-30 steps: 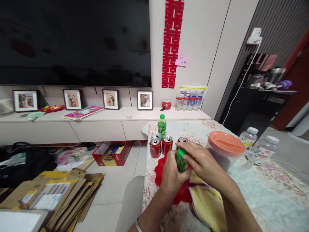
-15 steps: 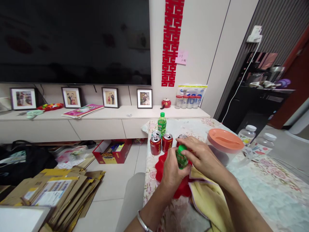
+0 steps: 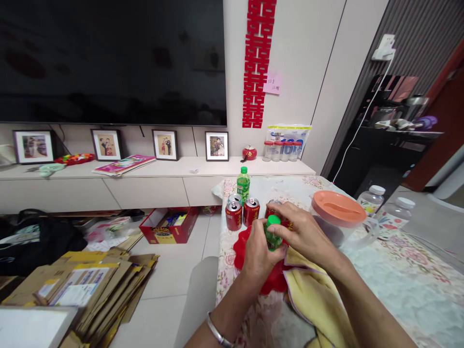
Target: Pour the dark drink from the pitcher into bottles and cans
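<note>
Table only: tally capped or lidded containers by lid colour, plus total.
Green cap: 2, the held bottle, gripped by the left hand with the right hand on its cap, and the standing bottle.
White lid: 2 clear jars.
Orange lid: 1 pitcher.
Total: 5.

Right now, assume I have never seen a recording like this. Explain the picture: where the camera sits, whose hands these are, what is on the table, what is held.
There is no machine here. A person wears a camera on the head, looking forward and down, so both hands are that person's own. The left hand grips a small green bottle by its body, and the right hand pinches its green cap. Beneath them, a red dish and a yellow cloth lie on a flowered table. Behind stand red cans, another green bottle, a jug with an orange lid and two clear jars with white lids.
</note>
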`<action>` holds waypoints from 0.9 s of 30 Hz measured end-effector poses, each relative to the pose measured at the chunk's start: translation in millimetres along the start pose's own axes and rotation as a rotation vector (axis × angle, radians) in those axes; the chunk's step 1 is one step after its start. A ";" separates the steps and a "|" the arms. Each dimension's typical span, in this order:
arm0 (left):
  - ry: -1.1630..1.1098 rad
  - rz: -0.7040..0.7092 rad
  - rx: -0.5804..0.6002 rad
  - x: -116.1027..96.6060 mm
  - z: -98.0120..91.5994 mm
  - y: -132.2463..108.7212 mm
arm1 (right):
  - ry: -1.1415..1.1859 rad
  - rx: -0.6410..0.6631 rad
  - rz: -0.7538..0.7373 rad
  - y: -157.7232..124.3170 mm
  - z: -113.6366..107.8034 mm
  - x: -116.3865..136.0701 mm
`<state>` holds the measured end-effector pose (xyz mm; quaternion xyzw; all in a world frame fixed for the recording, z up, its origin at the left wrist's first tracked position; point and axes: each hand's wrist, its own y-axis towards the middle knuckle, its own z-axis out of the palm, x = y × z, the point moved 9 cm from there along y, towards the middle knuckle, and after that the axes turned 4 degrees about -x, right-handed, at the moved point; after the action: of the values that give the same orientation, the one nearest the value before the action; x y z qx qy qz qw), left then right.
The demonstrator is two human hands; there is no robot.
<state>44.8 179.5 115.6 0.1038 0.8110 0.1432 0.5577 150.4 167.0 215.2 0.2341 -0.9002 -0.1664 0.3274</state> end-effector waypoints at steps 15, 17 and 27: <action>0.009 -0.009 0.010 -0.7 -1.3 -1.0 | -0.023 0.010 0.042 0.6 -0.6 -2.3; 0.014 -0.004 0.004 -0.7 -1.5 -0.6 | 0.067 0.021 0.005 -1.2 -1.7 0.0; 0.000 0.004 -0.008 1.7 -0.9 -1.8 | -0.031 -0.029 0.031 1.9 -4.1 -1.2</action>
<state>43.3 178.3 113.8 0.1031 0.8102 0.1478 0.5577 153.3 168.6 218.5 0.2128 -0.9062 -0.1781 0.3191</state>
